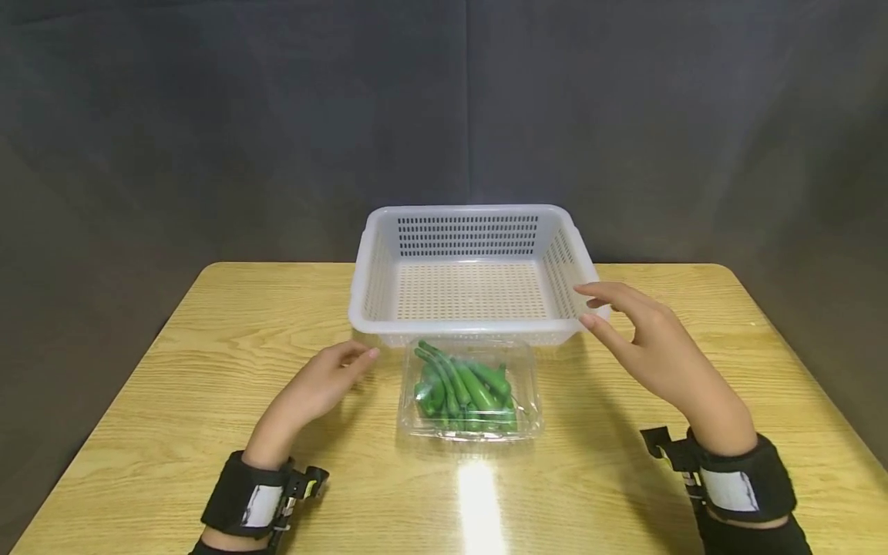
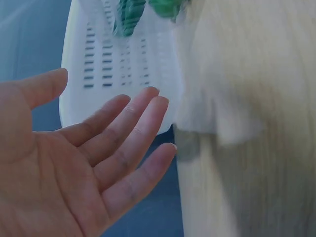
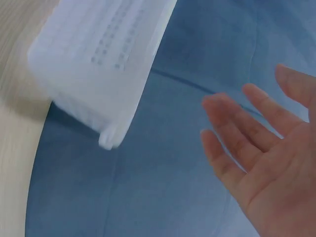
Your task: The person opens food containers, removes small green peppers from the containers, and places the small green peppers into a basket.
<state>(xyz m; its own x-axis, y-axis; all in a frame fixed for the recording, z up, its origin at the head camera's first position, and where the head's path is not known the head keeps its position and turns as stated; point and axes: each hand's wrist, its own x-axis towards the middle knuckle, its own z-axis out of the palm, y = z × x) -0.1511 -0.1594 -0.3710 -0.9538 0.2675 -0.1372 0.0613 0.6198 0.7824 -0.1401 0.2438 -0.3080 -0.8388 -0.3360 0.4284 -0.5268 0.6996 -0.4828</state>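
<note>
Listing, by position on the wooden surface (image 1: 173, 385):

Item: clear plastic box (image 1: 526, 385), one, lid apparently down. Located at near centre, between the two hands and directly in front of the basket; its longer side seems to run left to right. Contact with the basket wall: cannot tell.

Contents: green peppers (image 1: 479, 389), bunched, their long axes slanting from far left to near right.

Item: white basket (image 1: 472, 291), one, slotted sides, bare inside, behind the box, its long side also running left to right.

Left grip (image 1: 329, 381): spread loosely, fingers relaxed, holding nothing. Stands just beside the box, which lies to its right; a gap shows between them. Judged the nearer of the two.

Right grip (image 1: 648, 335): wide, thumb well apart from fingers, holding nothing. Fingertips overlap the basket's near right corner in the head view, yet the right wrist view shows them apart from it. The box lies to its left and nearer the person.

Governing relation, by judgement: box midway, one hand to each short end.
</note>
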